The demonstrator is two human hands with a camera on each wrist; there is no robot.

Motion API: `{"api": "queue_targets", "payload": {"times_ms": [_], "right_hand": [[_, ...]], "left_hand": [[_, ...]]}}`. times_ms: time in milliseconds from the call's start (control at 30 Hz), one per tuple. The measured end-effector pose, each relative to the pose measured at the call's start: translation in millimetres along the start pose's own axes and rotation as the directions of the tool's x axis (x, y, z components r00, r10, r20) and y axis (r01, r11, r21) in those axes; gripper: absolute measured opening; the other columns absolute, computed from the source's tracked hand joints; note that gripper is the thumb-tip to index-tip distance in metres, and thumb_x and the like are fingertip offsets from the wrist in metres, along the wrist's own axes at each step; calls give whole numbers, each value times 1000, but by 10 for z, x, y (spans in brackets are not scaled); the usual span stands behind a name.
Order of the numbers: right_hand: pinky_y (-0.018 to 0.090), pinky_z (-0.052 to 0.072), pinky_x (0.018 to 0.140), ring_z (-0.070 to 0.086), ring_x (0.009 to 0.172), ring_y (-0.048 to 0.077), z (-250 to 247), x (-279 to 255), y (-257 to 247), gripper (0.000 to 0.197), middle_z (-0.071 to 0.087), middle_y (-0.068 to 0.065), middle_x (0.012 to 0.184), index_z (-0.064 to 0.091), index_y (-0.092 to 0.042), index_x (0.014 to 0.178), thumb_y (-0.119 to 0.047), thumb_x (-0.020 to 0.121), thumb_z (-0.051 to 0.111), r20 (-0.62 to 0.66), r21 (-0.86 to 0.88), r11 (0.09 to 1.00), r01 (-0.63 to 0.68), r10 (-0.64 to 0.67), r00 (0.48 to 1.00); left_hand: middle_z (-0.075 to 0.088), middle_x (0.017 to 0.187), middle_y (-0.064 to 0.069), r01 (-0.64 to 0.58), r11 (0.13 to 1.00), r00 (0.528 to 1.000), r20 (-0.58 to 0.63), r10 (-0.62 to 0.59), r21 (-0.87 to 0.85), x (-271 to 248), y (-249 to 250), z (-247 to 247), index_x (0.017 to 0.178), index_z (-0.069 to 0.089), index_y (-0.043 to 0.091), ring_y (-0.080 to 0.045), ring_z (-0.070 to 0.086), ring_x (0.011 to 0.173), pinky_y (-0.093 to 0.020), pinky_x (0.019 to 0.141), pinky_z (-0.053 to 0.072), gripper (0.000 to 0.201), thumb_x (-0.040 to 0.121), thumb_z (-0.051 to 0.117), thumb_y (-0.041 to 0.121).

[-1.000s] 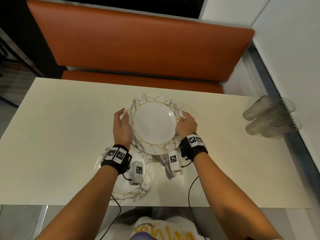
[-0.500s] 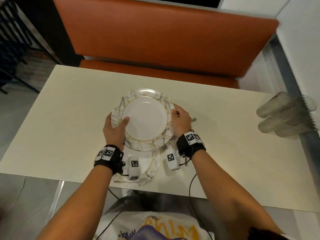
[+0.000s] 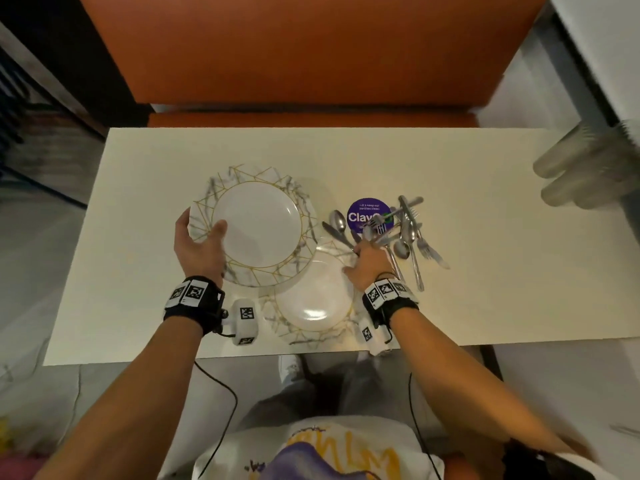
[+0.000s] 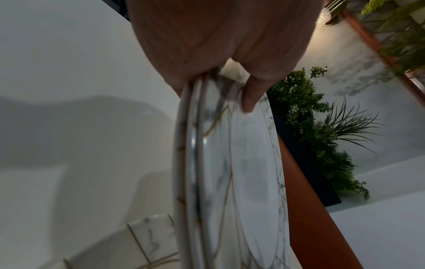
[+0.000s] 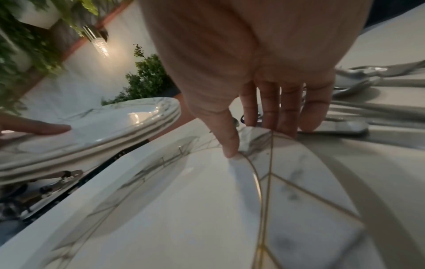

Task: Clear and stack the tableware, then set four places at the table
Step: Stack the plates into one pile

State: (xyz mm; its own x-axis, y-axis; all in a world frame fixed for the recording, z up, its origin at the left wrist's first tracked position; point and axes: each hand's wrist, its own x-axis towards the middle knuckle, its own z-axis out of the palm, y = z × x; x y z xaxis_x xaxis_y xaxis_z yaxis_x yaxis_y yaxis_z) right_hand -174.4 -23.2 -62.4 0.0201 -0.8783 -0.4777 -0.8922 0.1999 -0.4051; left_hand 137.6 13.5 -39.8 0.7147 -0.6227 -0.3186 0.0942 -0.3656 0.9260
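A stack of marble-and-gold plates hangs tilted above the table's left middle. My left hand grips its left rim, thumb on top and fingers underneath; the left wrist view shows the stack edge-on in the left hand. A single matching plate lies on the table near the front edge, partly under the stack. My right hand pinches its far right rim. In the right wrist view the thumb of the right hand presses on the plate and the fingers reach over its edge.
A pile of forks, spoons and knives lies just right of my right hand, over a purple round sticker. Several clear cups lie at the table's far right. An orange bench runs behind the table.
My right hand has let go of the stack and dropped to the single plate on the table. The left hand now carries the stack alone, shifted left.
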Motion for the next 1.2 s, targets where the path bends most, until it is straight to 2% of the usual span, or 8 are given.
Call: {"api": "queue_targets", "payload": {"times_ms": [233, 367, 633, 733, 867, 1000, 1100, 1200], "right_hand": [[31, 49, 93, 61, 118, 30, -44, -61, -25, 51, 63, 10, 129, 57, -12, 131, -24, 85, 77, 0, 126, 988, -90, 91, 996], [44, 39, 112, 47, 137, 34, -389, -122, -61, 55, 49, 9, 151, 48, -21, 146, -31, 95, 65, 43, 158, 985, -75, 69, 997], [31, 44, 91, 60, 109, 26, -1382, -186, -91, 26, 67, 9, 123, 67, -18, 121, -24, 98, 56, -227, 215, 973, 88, -38, 973], [38, 49, 91, 62, 103, 25, -1490, -197, -50, 20, 70, 3, 113, 70, -23, 111, -24, 96, 57, -268, 356, 926, 127, -29, 963], [43, 50, 100, 64, 108, 23, -1330, -132, -16, 17, 71, -1, 113, 71, -28, 106, -24, 94, 60, -287, 502, 854, 136, 17, 958], [43, 51, 100, 64, 108, 24, -1061, -140, -46, 17, 69, 2, 115, 70, -29, 103, -20, 97, 57, -263, 599, 795, 93, 86, 961], [41, 45, 104, 57, 118, 22, -821, -178, -125, 30, 57, 0, 138, 62, -27, 126, -29, 99, 49, -232, 600, 799, 44, 121, 965], [33, 40, 101, 52, 117, 18, -604, -215, -240, 39, 54, -3, 130, 50, -22, 142, -25, 104, 43, -239, 550, 834, 49, 101, 966]], "left_hand": [[64, 139, 2, -57, 998, 998, 25, 57, -17, 12, 183, -146, 139, 57, 39, -34, 60, 131, -56, 105, 53, 68, 77, 84, 40], [60, 141, 5, -119, 993, 991, 53, 120, -14, 73, 366, -192, 146, 53, 27, -25, 60, 130, -47, 110, 51, 68, 84, 81, 35], [67, 121, 8, -196, 981, 971, 139, 193, 7, 156, 643, -161, 138, 56, 28, -14, 67, 111, -42, 102, 57, 50, 92, 75, 23], [69, 126, 0, -142, 990, 968, 211, 139, -1, 69, 613, -108, 140, 56, 29, -30, 69, 114, -49, 96, 59, 53, 92, 75, 23], [67, 135, -1, -54, 997, 950, 305, 69, -55, -42, 482, 0, 139, 59, 29, -22, 66, 122, -38, 99, 57, 52, 90, 76, 21], [71, 127, -2, 91, 984, 932, 362, -30, -150, -166, 428, 130, 131, 61, 27, -19, 69, 114, -24, 85, 59, 44, 95, 66, 3], [69, 130, -3, 187, 968, 920, 376, -112, -169, -234, 427, 221, 130, 58, 30, -24, 66, 121, -38, 103, 55, 40, 98, 62, 7], [60, 143, -6, 249, 952, 905, 394, -163, -178, -290, 417, 339, 139, 56, 29, -27, 57, 132, -49, 115, 44, 46, 96, 58, 12]]}}
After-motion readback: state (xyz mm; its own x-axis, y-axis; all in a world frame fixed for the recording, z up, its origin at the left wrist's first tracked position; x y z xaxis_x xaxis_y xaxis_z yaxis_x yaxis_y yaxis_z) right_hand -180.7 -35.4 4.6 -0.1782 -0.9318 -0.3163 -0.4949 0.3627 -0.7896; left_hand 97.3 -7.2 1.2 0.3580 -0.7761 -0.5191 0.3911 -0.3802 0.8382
